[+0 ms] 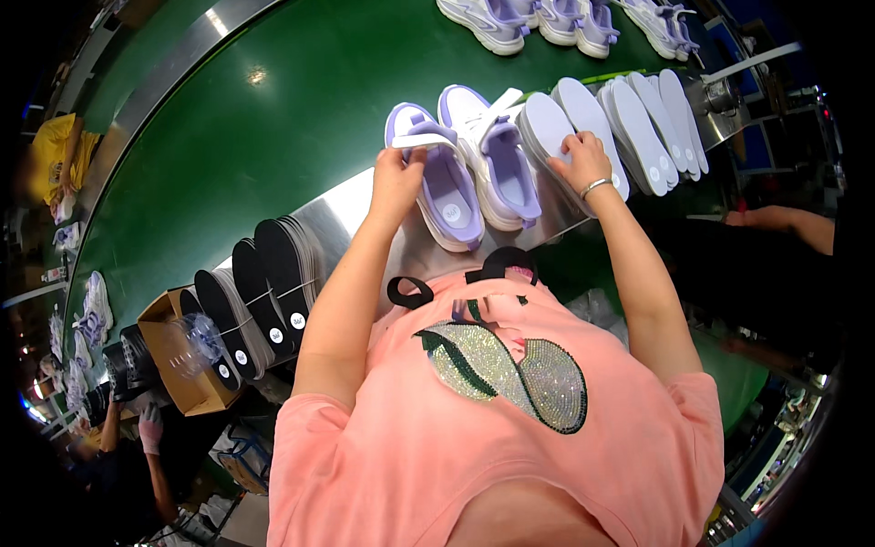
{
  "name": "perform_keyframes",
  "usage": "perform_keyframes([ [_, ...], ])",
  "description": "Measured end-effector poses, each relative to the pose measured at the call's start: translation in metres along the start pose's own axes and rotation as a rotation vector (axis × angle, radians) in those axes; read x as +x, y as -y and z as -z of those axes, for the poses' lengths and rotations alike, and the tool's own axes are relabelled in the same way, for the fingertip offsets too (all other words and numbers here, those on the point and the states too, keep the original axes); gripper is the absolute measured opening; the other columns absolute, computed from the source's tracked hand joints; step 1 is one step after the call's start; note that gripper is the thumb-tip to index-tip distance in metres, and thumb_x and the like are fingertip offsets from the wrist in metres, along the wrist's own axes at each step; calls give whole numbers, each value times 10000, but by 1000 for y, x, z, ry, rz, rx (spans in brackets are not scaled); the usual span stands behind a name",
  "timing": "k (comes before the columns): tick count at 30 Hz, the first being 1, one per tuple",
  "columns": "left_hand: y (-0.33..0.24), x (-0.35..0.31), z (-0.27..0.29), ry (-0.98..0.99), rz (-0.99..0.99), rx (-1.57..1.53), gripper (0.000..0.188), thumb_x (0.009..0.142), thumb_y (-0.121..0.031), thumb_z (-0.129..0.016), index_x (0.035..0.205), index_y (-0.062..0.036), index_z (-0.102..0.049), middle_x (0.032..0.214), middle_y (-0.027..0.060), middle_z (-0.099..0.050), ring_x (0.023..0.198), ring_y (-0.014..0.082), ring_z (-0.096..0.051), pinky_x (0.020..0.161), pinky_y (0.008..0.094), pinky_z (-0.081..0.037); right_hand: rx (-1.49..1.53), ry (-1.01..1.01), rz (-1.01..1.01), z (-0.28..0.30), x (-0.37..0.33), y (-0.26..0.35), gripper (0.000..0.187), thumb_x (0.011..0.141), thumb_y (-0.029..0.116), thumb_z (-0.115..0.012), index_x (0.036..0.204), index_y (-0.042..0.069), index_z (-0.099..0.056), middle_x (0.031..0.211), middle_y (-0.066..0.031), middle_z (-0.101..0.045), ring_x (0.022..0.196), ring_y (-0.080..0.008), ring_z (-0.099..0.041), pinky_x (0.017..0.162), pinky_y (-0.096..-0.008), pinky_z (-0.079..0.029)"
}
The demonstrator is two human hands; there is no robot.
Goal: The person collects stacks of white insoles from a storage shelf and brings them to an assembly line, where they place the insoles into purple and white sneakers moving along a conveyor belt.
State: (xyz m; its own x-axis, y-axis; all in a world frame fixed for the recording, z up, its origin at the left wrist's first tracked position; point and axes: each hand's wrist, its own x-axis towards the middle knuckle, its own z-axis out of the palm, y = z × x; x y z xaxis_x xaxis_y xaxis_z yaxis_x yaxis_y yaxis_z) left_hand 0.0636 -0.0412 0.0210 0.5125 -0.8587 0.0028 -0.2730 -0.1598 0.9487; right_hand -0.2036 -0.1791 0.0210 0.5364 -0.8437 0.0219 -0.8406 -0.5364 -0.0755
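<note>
Two white-and-lilac sneakers stand side by side on the metal ledge before me, toes pointing away. Their white straps are folded open, and a pale insole lies inside the left sneaker [441, 202]. My left hand [396, 190] pinches that shoe's strap at its left side. The right sneaker [501, 173] stands between my hands, touched by neither. Just right of it, my right hand [585, 166] has its fingers curled at the light grey insoles [547, 123], gripping at the nearest pile. Whether it holds one insole or several is hidden.
More pale insole stacks [645, 137] stand farther right. Black insole bundles [251, 296] and a cardboard box [187, 365] are at left. Beyond runs a green conveyor belt [273, 118] carrying more sneakers [488, 25]. Other people work at left, one in a yellow shirt [59, 150]; an arm [788, 223] shows at right.
</note>
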Motion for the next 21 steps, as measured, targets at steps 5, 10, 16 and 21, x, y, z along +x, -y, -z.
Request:
perform_keyframes([
  [5,-7,-6,3,-9,131,-208,199,782,-69,-521,960,9,-561,838,85,-598,725,134,-540,636,256,-436,98,23,-26,-4,-6,-15,266,661,274,-636,837,92,-555,973,-124,-515,948,-287,-475,793,-361,-402],
  [10,-1,-18,29,-146,81,-206,140,816,-95,-527,876,21,-576,765,45,-605,704,101,-549,640,225,-433,18,-43,-72,24,-3,-42,268,702,242,-602,904,76,-545,919,-127,-539,912,-293,-494,785,-354,-404],
  [16,-19,-29,45,-301,-34,-19,369,780,-99,-545,1105,12,-413,1066,115,-484,922,174,-485,779,272,-391,-31,-20,-174,16,8,-54,317,684,290,-629,895,70,-541,928,-128,-536,911,-294,-495,781,-366,-408],
  [21,-77,-34,30,-379,-694,118,464,692,-23,-548,1124,0,-382,1139,170,-413,1018,296,-426,882,352,-331,126,38,-390,12,10,-54,337,659,315,-648,862,68,-540,911,-135,-534,889,-294,-500,767,-365,-409],
])
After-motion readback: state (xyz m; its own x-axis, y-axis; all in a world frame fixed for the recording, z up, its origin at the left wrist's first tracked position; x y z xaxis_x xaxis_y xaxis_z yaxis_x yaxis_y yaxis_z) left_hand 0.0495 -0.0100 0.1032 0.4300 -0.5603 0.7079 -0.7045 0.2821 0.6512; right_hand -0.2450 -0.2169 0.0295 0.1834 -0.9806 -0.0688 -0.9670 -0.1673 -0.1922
